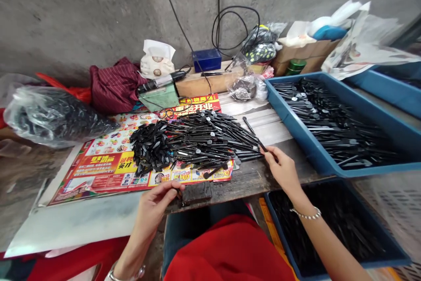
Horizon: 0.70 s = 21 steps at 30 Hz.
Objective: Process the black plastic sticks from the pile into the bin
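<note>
At the worn wooden counter [245, 180], your head camera looks down on both hands. Your right hand [283, 170] is at the edge of a heap of thin black plastic pieces [204, 140]. Its grip is narrow, with thumb and forefinger pinched on one slim black rod [252, 133] that slants away from the heap. Your left hand [157, 211] is loosely curved, its fingertips just beside a dark rectangular block [197, 193]; you cannot tell whether that grip holds anything. The heap lies on glossy printed flyers [108, 171], perhaps placed to cover the rough boards. In the blue tray [289, 116] to your right, similar pieces lie roughly parallel, a layout that likely keeps them from tangling. Below it, beside your right forearm, a dark blue tray [279, 228] holds a dense black mass. Farther back, a clear plastic bag of black pieces [49, 116] sits to your left, while a corded handheld power tool [158, 81] rests on a green box [161, 99], probably kept within easy reach.
</note>
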{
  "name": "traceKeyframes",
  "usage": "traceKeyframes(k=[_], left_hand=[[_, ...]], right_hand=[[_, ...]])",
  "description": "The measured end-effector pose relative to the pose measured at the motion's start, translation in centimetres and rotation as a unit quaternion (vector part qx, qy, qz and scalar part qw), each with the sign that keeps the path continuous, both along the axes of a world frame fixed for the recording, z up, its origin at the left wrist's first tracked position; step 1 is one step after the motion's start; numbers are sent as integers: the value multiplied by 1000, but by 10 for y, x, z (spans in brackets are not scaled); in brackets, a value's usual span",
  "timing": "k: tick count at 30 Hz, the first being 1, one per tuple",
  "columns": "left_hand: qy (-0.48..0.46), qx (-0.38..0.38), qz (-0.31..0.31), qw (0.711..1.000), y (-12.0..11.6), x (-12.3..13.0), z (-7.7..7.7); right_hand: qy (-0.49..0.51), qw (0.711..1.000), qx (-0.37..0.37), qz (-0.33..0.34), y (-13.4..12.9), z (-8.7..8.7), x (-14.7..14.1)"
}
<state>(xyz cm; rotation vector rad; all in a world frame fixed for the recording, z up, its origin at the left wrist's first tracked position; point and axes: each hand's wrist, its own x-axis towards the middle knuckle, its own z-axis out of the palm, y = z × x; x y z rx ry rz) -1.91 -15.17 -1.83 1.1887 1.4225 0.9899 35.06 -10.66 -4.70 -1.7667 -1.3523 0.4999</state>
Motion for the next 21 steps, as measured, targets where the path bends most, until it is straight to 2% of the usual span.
traceKeyframes(k=[3, 6, 9, 11, 13, 16, 18, 21], left_hand=[[-18, -7, 11, 1000, -1, 3, 0], [-51, -22, 18, 998, 0, 7, 0], [-66, -42, 28, 997, 0, 12, 1], [-70, -52, 23, 996, 0, 18, 3], [-77, -53, 9, 996, -1, 25, 5], [-83, -41, -16, 996, -3, 39, 8], [-84, -34, -38, 995, -4, 49, 11], [-65, -23, -94, 993, -6, 60, 13]], right_hand=[[29, 999, 15, 26, -5, -5, -13], [27, 998, 30, 49, -11, -3, -17], [2, 998, 57, 30, -22, 12, -21], [18, 999, 30, 32, -34, 25, -30], [64, 993, -48, 83, -51, 36, -43], [109, 957, -163, 212, -76, 41, -67], [100, 935, -194, 278, -89, 37, -81], [79, 920, -203, 326, -101, 29, -92]])
